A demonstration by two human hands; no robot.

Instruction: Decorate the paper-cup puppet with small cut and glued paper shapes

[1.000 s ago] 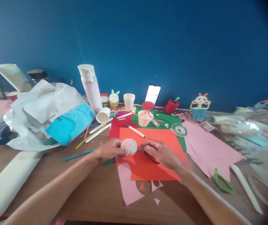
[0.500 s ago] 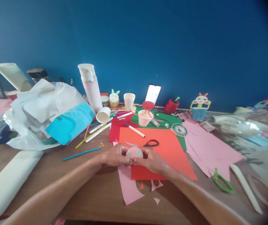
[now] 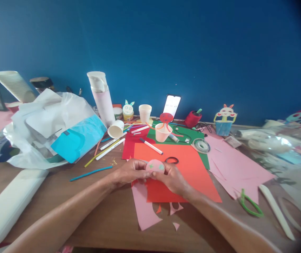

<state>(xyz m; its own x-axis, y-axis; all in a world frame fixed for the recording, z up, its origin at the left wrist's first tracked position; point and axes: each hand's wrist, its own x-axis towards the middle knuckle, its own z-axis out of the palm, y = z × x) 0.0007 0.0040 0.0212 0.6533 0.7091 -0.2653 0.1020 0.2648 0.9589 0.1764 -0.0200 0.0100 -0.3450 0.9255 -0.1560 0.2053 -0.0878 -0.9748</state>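
Note:
A round pink paper piece [image 3: 155, 166] with two green marks is pinched between both hands above the orange sheet [image 3: 189, 179]. My left hand [image 3: 133, 172] grips its left side, fingers closed on the edge. On the opposite edge my right hand [image 3: 171, 177] is closed too, its thumb along the lower rim. Just behind the hands lie scissors [image 3: 171, 160], with only the black handle showing; the blades are hidden. A cut pink sheet [image 3: 144, 211] sticks out below the left hand, and small pink scraps [image 3: 176, 208] lie close by.
Past the hands stand a white paper cup [image 3: 163, 133] with a red paper head and a propped phone [image 3: 171, 107]. A marker [image 3: 151, 146] and a tape roll [image 3: 201, 146] lie nearby. At left sits a plastic bag [image 3: 42, 130]; green pipe cleaner [image 3: 250, 203] is at right.
Both hands have shifted slightly right and away from me with the pink disc, which is tilted differently. The scissors' blades, visible before, are now covered.

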